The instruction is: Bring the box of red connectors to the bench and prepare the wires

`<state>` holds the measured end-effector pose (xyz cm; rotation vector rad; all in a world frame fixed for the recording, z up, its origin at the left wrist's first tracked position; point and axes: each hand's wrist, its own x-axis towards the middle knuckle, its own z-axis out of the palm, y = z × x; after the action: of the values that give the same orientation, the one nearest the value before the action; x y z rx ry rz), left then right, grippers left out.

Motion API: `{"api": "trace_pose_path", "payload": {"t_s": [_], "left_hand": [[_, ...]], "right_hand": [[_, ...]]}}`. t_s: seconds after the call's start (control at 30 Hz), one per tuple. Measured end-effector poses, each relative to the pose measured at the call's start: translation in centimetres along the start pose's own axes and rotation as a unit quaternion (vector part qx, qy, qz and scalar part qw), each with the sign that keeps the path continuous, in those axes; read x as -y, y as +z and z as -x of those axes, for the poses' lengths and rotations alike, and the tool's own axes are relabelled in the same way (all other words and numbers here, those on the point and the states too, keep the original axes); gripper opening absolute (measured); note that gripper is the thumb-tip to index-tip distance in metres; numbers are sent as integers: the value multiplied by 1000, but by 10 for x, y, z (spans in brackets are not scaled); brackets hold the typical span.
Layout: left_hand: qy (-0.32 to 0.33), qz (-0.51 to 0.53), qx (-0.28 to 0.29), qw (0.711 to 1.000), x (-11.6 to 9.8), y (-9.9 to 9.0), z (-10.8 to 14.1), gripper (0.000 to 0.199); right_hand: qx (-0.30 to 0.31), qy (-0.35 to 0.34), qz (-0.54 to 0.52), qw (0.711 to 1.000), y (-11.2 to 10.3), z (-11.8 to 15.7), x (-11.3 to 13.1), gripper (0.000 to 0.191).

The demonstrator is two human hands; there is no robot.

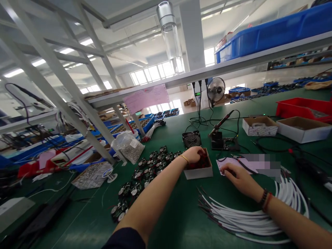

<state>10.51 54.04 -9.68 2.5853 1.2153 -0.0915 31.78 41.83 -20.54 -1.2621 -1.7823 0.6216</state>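
My left hand (193,155) reaches into a small white cardboard box (199,173) of dark red and black parts (203,160). Its fingers are bent down among these parts, and whatever they grip is hidden. My right hand (240,178) hovers palm down by a pinkish sheet of paper (240,163), fingers loosely bent and apart, with nothing visible in them. Under the right wrist lies a bundle of white cables (241,216) with dark stripped ends. Left of the box, several small circuit boards with round metal parts (136,188) cover the green table, partly behind my left forearm.
Behind the box stands a black fan (192,139), with a soldering iron (220,123) in its stand (224,142) to the right. Cardboard boxes (260,126) and a red bin (303,107) line the right. A shelf (192,76) with a glass bottle (171,39) crosses overhead.
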Motion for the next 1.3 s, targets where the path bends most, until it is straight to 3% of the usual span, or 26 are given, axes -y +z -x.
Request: {"api": "trace_pose_path", "payload": {"t_s": [0.1, 0.27, 0.73, 1.3], "left_hand": [[-36, -17, -5, 999, 4, -4, 1, 29], [-62, -73, 48, 994, 4, 6, 4, 41], [-18, -61, 48, 997, 0, 16, -3, 47], [-26, -18, 45, 998, -3, 16, -1, 22]], "right_hand": [[4, 1, -5, 1000, 0, 0, 2, 29], [6, 5, -7, 1000, 0, 0, 4, 28], [20, 21, -5, 1000, 1, -1, 7, 34], [32, 40, -9, 999, 0, -2, 5, 37]]}}
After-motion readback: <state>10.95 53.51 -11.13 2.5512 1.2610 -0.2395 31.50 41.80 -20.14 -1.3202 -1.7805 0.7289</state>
